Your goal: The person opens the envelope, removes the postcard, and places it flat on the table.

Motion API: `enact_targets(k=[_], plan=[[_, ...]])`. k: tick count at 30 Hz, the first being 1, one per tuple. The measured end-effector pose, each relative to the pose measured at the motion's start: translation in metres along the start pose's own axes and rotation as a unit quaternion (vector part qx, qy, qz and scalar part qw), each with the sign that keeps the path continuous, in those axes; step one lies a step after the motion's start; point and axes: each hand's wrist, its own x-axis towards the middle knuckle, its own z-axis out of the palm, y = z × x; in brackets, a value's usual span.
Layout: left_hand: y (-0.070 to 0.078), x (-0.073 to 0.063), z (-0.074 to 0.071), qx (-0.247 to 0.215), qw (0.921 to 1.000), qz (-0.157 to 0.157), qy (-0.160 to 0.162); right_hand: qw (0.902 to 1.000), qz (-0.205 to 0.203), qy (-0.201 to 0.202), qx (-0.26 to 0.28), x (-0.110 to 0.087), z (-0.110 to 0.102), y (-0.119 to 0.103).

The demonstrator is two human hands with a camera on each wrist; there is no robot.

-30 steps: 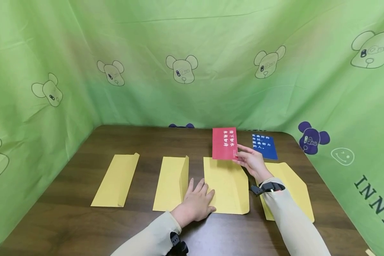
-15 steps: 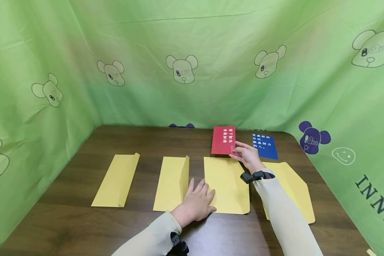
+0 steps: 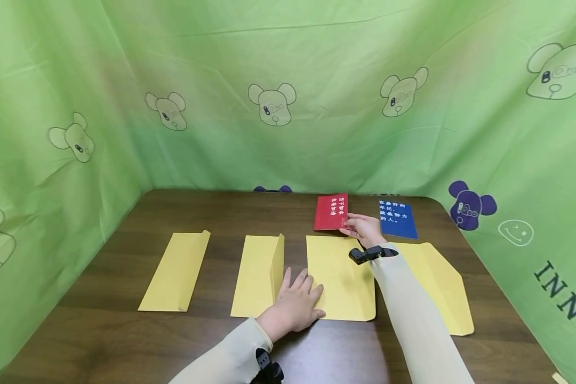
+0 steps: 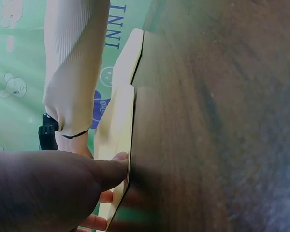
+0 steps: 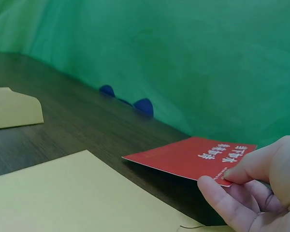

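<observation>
My right hand (image 3: 365, 229) pinches a red card (image 3: 330, 212) with white characters by its near right corner, behind the third yellow envelope (image 3: 341, 282) from the left. In the right wrist view the red card (image 5: 183, 157) slants just above the table, thumb on top and fingers beneath. My left hand (image 3: 297, 301) rests with spread fingers on the left edge of that envelope. The left wrist view has the left thumb (image 4: 111, 170) lying along the envelope's edge (image 4: 117, 125). A blue card (image 3: 398, 218) with white writing lies flat right of my right hand.
Two more yellow envelopes, one far left (image 3: 175, 272) and one left of centre (image 3: 256, 277), lie with right flaps partly raised. Another envelope (image 3: 441, 282) lies at the right, partly behind my right sleeve. A green printed curtain (image 3: 269, 154) surrounds the brown table (image 3: 101, 330).
My right hand has moved left and away from me, lowering the red card toward the table behind the envelope. The left hand has stayed in place.
</observation>
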Motion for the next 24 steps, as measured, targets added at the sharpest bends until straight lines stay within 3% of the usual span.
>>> enact_targets(k=[8, 16, 24], plan=[[0.000, -0.001, 0.001, 0.007, 1.0000, -0.002, 0.000, 0.9995, 0.002, 0.025, -0.020, 0.002, -0.002, -0.001], [0.000, 0.000, -0.002, 0.002, 1.0000, 0.000, -0.001, 0.9924, -0.013, 0.044, -0.114, 0.005, -0.010, -0.003], [-0.002, 0.001, -0.002, 0.001, 1.0000, -0.004, -0.006, 0.9898, -0.026, 0.032, -0.136, 0.007, -0.011, -0.004]])
